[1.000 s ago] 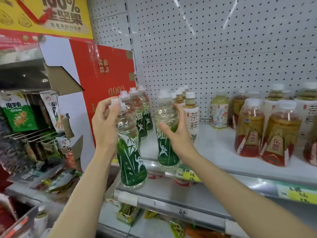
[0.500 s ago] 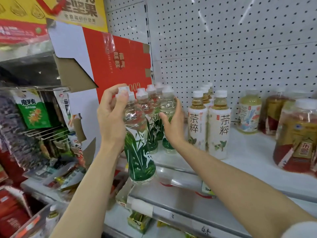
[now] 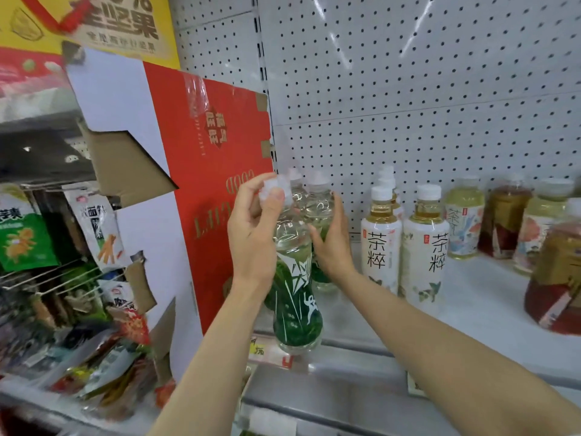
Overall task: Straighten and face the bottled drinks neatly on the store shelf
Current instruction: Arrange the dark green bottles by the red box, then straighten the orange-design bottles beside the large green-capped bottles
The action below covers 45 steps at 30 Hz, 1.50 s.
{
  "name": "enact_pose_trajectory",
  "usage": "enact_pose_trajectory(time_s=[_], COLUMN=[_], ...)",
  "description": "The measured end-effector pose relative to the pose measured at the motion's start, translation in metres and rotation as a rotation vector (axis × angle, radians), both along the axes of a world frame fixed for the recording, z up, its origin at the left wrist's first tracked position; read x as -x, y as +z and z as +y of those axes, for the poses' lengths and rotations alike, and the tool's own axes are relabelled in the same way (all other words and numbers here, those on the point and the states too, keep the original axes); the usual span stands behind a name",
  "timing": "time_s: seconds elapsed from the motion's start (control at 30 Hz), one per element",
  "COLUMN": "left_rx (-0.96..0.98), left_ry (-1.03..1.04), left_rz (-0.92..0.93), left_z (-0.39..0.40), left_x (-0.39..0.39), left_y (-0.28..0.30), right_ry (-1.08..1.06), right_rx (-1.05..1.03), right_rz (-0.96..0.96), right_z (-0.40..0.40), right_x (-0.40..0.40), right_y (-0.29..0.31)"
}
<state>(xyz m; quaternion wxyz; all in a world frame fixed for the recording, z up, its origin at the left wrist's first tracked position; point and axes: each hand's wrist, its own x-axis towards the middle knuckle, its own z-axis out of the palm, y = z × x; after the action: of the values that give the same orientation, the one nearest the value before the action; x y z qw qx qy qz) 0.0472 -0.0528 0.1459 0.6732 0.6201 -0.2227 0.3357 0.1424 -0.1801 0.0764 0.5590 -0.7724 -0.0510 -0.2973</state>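
A clear bottle with a green bamboo label (image 3: 297, 313) stands at the front edge of the white shelf (image 3: 478, 335). My left hand (image 3: 254, 234) grips its neck and white cap. Right behind it stands a second green-label bottle (image 3: 320, 215), which my right hand (image 3: 333, 247) holds round the body. More bottles of the same kind line up behind these, mostly hidden. To the right stand two white-label tea bottles (image 3: 424, 247) in rows, upright with their labels facing front.
A red and white cardboard box (image 3: 201, 184) leans at the shelf's left end, close to my left hand. Amber and pale tea bottles (image 3: 503, 225) stand at the right. Snack packets (image 3: 25, 237) hang at the far left. A pegboard wall (image 3: 408, 89) backs the shelf.
My right hand has carried the second green bottle left and back, into line behind the front one. The left hand has stayed on the front bottle. The view has shifted left.
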Motion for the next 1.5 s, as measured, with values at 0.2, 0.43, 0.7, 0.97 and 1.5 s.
enact_pose_trajectory(time_s=[0.2, 0.43, 0.7, 0.97, 1.5], left_rx=[0.008, -0.099, -0.204, -0.44, -0.464], left_ry=[-0.031, -0.073, 0.407, 0.36, 0.539], left_rz=[0.001, -0.002, 0.15, 0.236, -0.157], left_z=[-0.012, -0.04, 0.0, 0.002, -0.033], left_x=[-0.012, -0.015, -0.031, -0.044, -0.023], left_y=[-0.004, -0.003, -0.041, -0.075, -0.088], right_ry=[0.086, 0.086, -0.006, -0.03, -0.372], right_rx=[0.096, 0.199, 0.143, 0.205, 0.717], right_rz=[-0.063, -0.059, 0.031, 0.037, -0.193], right_z=[-0.001, -0.004, -0.003, 0.002, -0.03], right_x=[0.086, 0.107, 0.087, 0.068, 0.123], right_y=[-0.017, -0.038, -0.044, -0.048, -0.069])
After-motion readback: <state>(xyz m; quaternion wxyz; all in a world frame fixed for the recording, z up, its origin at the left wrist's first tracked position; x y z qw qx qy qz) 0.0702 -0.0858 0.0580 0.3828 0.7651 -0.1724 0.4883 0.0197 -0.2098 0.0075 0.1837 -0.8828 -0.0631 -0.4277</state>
